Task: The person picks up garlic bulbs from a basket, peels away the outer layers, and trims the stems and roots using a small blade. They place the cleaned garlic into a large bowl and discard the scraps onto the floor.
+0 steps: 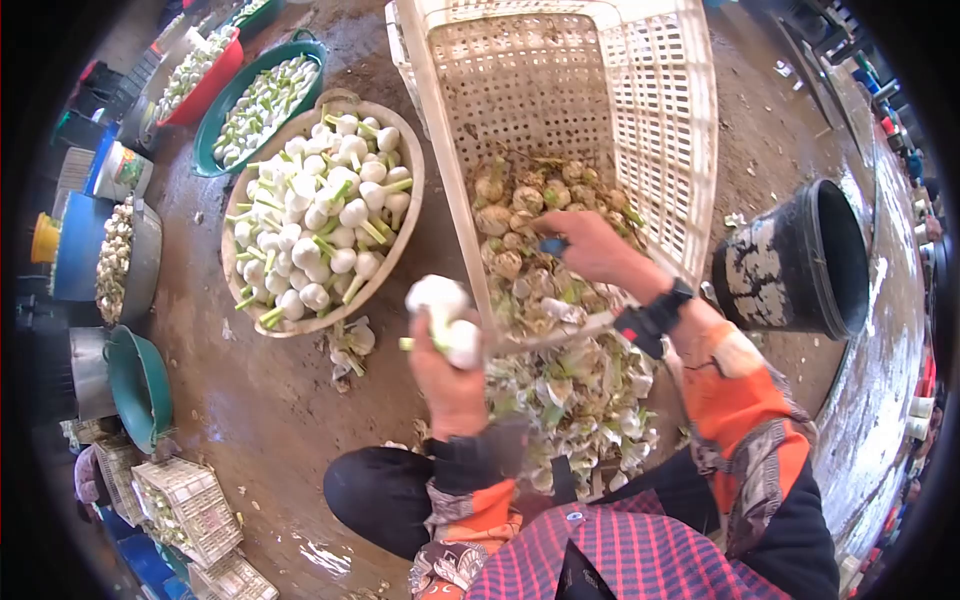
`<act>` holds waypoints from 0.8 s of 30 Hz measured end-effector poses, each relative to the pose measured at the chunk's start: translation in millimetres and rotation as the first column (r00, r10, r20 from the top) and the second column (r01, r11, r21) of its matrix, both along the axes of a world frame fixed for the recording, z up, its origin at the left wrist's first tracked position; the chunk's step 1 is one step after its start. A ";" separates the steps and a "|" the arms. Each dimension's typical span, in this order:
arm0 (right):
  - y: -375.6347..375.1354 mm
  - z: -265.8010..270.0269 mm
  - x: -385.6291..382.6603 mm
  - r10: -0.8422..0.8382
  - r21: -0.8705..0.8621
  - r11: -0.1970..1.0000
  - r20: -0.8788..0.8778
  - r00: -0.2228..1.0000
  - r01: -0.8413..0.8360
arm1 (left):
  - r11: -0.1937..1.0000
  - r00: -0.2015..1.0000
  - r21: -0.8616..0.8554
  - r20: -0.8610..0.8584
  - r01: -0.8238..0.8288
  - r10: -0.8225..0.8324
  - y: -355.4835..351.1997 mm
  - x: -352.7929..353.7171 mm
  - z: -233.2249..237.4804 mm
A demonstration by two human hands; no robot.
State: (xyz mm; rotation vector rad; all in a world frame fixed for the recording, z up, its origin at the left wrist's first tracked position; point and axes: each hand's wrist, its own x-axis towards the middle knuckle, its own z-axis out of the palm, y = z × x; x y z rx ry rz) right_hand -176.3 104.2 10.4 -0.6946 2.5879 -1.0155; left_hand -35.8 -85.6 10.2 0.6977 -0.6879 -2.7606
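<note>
My left hand point(446, 385) is closed around white, trimmed garlic bulbs point(437, 297) with short green stems, held up between the basket and the crate and slightly blurred. My right hand point(595, 248) reaches inside the tilted white plastic crate point(658, 110), its fingers curled over the unpeeled garlic bulbs point(527, 199). A small blue object point(552, 245) shows at those fingers; its full shape is hidden. Dirty brown bulbs and loose skins lie in the crate's lower end. To the left, a round basket point(409, 215) is heaped with clean garlic bulbs point(315, 215).
Garlic peelings point(590, 410) pile up below the crate, near my knees. A black bucket point(765, 275) lies tilted at right. Behind the basket stand a green tub point(203, 150) and a red tub point(232, 62) of garlic. More tubs and a crate point(205, 510) line the left side.
</note>
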 end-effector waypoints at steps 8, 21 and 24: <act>-96.2 -73.8 -76.2 0.175 0.641 0.761 -0.059 0.983 -0.097 | 0.955 0.953 -0.043 -0.085 -0.295 0.291 -100.1 -89.0 31.8; -1.5 30.5 46.2 -0.192 -0.178 0.957 0.199 0.961 0.228 | 0.978 0.975 -0.034 0.095 0.204 -0.200 66.6 -2.4 7.6; 13.3 53.3 97.4 -0.011 -0.451 0.873 0.364 0.931 0.186 | 0.946 0.953 -0.116 0.057 0.302 -0.297 64.7 10.6 11.5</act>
